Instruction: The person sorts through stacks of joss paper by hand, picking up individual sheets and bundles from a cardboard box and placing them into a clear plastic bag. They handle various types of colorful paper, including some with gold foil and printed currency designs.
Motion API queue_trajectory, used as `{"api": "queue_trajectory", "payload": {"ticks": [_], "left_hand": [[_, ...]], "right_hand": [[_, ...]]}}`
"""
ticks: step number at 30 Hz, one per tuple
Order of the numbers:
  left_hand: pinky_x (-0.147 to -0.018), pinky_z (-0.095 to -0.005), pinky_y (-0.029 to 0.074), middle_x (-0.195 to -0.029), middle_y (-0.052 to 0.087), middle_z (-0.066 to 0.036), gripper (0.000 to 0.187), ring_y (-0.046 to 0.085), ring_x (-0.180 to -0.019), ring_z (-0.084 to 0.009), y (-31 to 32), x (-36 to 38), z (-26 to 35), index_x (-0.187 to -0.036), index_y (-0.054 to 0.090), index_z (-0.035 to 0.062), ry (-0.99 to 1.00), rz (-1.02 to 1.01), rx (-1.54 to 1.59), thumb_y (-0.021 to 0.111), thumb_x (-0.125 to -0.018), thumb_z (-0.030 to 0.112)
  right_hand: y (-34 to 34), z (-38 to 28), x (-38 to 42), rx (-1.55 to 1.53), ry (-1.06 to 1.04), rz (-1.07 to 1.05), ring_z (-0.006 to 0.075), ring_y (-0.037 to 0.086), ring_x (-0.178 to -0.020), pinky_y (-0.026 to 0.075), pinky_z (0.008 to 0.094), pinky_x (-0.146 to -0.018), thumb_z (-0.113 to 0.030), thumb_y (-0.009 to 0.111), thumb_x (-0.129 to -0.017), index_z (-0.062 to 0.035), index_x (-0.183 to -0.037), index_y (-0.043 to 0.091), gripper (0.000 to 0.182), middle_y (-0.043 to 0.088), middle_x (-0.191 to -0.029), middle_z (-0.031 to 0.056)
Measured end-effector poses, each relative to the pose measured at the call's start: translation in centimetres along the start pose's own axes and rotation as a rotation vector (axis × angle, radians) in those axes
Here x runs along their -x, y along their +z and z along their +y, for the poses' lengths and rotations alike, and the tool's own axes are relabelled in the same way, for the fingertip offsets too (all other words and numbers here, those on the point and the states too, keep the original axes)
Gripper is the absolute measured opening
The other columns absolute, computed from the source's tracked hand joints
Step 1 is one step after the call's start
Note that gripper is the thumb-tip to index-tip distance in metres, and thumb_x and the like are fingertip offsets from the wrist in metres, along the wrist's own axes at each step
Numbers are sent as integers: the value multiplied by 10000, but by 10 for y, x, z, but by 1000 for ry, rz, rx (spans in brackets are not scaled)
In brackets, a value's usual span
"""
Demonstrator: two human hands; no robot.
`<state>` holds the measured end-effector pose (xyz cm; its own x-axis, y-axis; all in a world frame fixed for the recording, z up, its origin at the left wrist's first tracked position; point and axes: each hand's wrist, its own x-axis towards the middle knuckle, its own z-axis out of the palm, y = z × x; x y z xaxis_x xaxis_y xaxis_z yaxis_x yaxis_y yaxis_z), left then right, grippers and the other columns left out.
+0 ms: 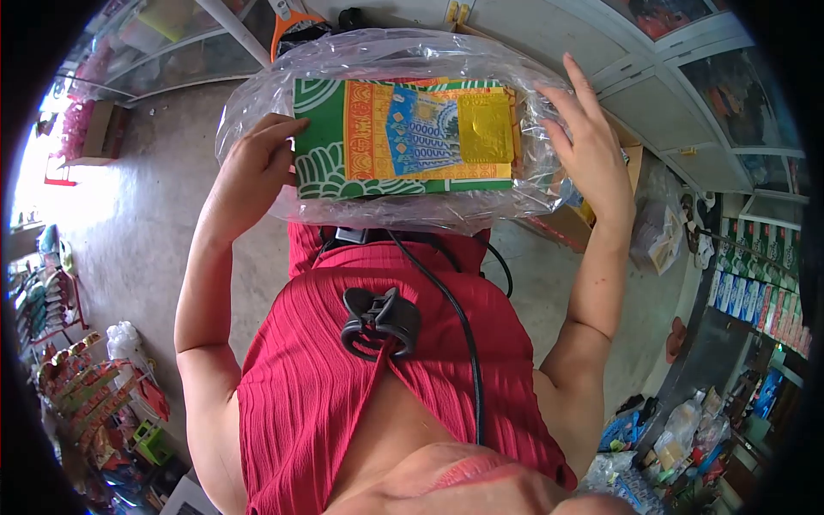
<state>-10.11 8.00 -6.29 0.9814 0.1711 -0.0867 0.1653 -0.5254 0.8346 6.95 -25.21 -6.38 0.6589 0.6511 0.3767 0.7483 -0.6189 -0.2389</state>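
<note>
A clear plastic bag (257, 86) lies spread in front of me. On it is a stack of printed joss paper: a green packet (319, 163) with white wave patterns, orange-and-yellow patterned sheets (360, 129), blue banknote-like papers (421, 137) in a fan, and a shiny gold sheet (486, 129). My left hand (257, 159) grips the left edge of the green packet, its fingertips on top. Its thumb is hard to make out. My right hand (585, 142) is at the right side of the bag, fingers spread apart, close to the stack's right end and holding nothing I can see.
Glass-fronted cabinets (712, 129) stand at the upper right. A shelf of boxed goods (755, 275) is at the right, with bagged items (687, 429) below. Snack racks (94, 386) line the lower left. A cardboard box (103, 133) sits at the upper left. A black cable (468, 335) hangs over my front.
</note>
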Motion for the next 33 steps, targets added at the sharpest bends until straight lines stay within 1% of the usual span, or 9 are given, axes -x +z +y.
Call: {"api": "queue_trajectory", "payload": {"ticks": [2, 6, 8, 10, 14, 19, 30, 32, 33], "left_hand": [[-725, -290, 550, -1119, 566, -137, 310, 634, -899, -191, -1, -3, -1, -1202, 553, -80, -12, 12, -15, 435, -931, 16], [-702, -292, 522, -1124, 565, -142, 326, 649, -851, -183, 1, -5, 2, -1212, 550, -78, -14, 22, -123, 520, -908, 37], [-699, -298, 516, -1129, 562, -146, 345, 658, -831, -185, 0, -1, 3, -1216, 548, -77, -5, 2, -148, 554, -894, 46], [-691, -267, 519, -1164, 537, -113, 419, 660, -786, -149, 6, 4, 5, -1253, 509, -99, -70, -118, -159, 594, -855, -1], [-700, -277, 525, -1195, 524, -145, 471, 682, -780, -189, 15, 4, 7, -1260, 505, -99, -71, -166, -232, 615, -813, -2], [-674, -305, 522, -1159, 537, -144, 476, 664, -767, -201, 5, 0, 0, -1276, 500, -86, -76, 7, -315, 606, -816, -23], [-727, -314, 521, -1197, 534, -155, 482, 668, -791, -231, 3, -3, -4, -1271, 516, -56, 18, -59, -347, 582, -793, -58], [-729, -318, 521, -1200, 536, -156, 480, 669, -799, -235, 7, -9, -6, -1268, 518, -52, 62, -81, -397, 579, -792, -61], [-728, -320, 521, -1199, 538, -157, 464, 665, -802, -234, 7, -12, -8, -1266, 521, -46, 52, -50, -425, 580, -806, -50]], "right_hand": [[-4, 3, 3, -92, 49, -84, 364, 549, -1144, 493, 420, -899, -34, 601, -834, -128, -1250, 528, 432, 374, -1460, 126], [-6, 2, 3, -125, 123, -130, 359, 548, -1144, 497, 423, -895, -32, 588, -841, -162, -1316, 464, 508, 398, -1443, 117], [-4, 0, -1, -150, 32, -12, 352, 540, -1158, 493, 423, -908, -24, 584, -840, -175, -1348, 434, 551, 427, -1420, 122], [-5, -2, -5, -180, 29, -2, 351, 532, -1169, 490, 420, -916, -17, 582, -838, -170, -1358, 424, 565, 441, -1409, 121], [-4, 1, -9, -177, -16, 29, 345, 503, -1206, 476, 414, -945, 2, 574, -834, -145, -1381, 398, 593, 461, -1393, 121], [-4, 0, -9, -164, -2, -11, 343, 489, -1223, 463, 420, -962, 5, 564, -840, -138, -1390, 389, 595, 458, -1395, 127], [-5, -9, -14, -112, 23, -29, 333, 479, -1240, 451, 419, -973, 17, 556, -842, -154, -1411, 365, 624, 447, -1404, 133], [-6, -5, -13, -172, -32, -5, 341, 498, -1220, 438, 377, -976, -22, 596, -843, -135, -1385, 418, 582, 482, -1379, 125], [-9, -12, -14, -136, -98, 66, 292, 580, -1140, 475, 350, -920, -56, 588, -878, -107, -1344, 479, 481, 540, -1330, 119]]}}
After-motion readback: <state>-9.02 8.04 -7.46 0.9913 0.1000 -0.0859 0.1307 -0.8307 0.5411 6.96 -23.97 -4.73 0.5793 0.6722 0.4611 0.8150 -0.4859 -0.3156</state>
